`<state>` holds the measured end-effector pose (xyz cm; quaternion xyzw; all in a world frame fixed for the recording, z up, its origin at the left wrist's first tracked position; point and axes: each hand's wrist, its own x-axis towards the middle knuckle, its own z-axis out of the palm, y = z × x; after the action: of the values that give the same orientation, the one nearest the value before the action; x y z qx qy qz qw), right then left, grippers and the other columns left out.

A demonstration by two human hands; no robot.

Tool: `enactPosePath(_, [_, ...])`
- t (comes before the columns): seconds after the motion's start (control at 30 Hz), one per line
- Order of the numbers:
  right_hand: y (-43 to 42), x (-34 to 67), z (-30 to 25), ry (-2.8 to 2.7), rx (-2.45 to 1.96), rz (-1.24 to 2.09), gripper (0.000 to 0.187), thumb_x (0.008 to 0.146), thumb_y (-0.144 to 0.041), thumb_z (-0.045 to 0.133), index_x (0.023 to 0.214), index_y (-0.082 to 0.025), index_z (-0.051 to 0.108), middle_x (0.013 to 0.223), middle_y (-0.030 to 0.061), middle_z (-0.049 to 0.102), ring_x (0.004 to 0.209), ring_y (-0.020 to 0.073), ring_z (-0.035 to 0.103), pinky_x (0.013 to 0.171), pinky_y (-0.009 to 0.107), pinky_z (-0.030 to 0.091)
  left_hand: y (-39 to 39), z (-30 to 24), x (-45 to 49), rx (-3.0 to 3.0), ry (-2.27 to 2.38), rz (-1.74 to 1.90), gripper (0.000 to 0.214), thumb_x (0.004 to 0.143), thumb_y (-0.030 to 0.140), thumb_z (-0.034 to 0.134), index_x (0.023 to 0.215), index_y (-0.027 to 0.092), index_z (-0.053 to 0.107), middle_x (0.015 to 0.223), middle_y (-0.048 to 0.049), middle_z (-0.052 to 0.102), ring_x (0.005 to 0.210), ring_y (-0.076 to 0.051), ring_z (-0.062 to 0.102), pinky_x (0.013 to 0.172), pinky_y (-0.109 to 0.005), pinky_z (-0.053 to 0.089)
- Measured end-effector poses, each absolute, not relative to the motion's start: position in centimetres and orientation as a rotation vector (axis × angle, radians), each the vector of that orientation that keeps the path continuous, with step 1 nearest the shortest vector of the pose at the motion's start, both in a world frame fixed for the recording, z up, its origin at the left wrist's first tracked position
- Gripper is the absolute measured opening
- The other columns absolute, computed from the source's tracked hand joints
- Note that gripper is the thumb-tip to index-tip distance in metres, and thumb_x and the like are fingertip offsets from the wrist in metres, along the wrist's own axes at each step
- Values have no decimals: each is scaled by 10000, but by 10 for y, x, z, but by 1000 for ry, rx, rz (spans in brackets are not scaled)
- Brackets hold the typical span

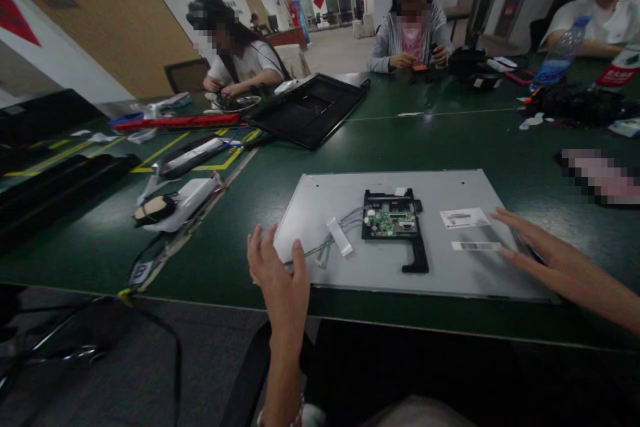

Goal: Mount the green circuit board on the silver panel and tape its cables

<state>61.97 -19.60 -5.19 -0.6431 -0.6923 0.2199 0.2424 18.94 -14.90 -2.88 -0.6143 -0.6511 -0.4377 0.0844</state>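
A flat grey metal panel, looking like the back of a display, lies on the table near its front edge. On it sits a black bracket around a green circuit board. Grey cables run left from the board, with a white strip across them. My left hand is raised at the panel's left edge, fingers apart, holding nothing. Over the panel's right side my right hand reaches in with stretched fingers, close to two white labels; whether it touches the panel I cannot tell.
A black frame lies behind the panel. To the left are a white device with a round tape roll, a long dark bar and cables. Bottles and a phone are at right. Several people sit around the table.
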Motion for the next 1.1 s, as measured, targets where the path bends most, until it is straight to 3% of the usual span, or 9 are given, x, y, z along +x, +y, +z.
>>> enactPosePath(0.17, [-182, 570, -47, -2311, -1573, 441, 643, 936, -560, 495, 1513, -291, 402, 1643, 41, 229, 1491, 334, 191, 1164, 565, 288, -152, -31, 190, -1752, -1953, -1323, 512, 922, 348, 556, 1389, 170, 449, 1535, -192, 325, 1487, -344, 180, 1201, -547, 163])
enactPosePath(0.33, [-170, 523, -42, -2494, -1453, 313, 575, 992, -525, 407, 1515, -286, 405, 1630, 27, 270, 1506, 310, 124, 1185, 543, 241, -154, -29, 190, -1733, -1943, -1381, 590, 929, 348, 542, 1459, 167, 354, 1556, -209, 267, 1487, -329, 185, 1207, -534, 161])
enactPosePath(0.57, [-155, 469, -37, -2576, -1345, 136, 591, 1005, -488, 376, 1506, -177, 421, 1621, 128, 255, 1504, 306, 128, 1199, 553, 135, -155, -29, 190, -1766, -1948, -1411, 587, 934, 344, 541, 1466, 188, 345, 1551, -191, 284, 1484, -321, 202, 1210, -524, 182])
enactPosePath(0.93, [-130, 413, -34, -2553, -1325, 321, 652, 999, -496, 360, 1513, -97, 395, 1615, 204, 227, 1494, 319, 178, 1198, 499, 186, -151, -26, 184, -1886, -1896, -1317, 586, 952, 352, 528, 1480, 194, 330, 1528, -195, 321, 1464, -315, 266, 1194, -522, 249])
enactPosePath(1.1, [-129, 412, -33, -2536, -1331, 349, 651, 993, -494, 375, 1518, -109, 390, 1615, 201, 234, 1493, 321, 187, 1198, 500, 183, -129, -23, 162, -2188, -1830, -975, 598, 927, 406, 556, 1468, 236, 366, 1527, -157, 363, 1469, -334, 256, 1176, -558, 275])
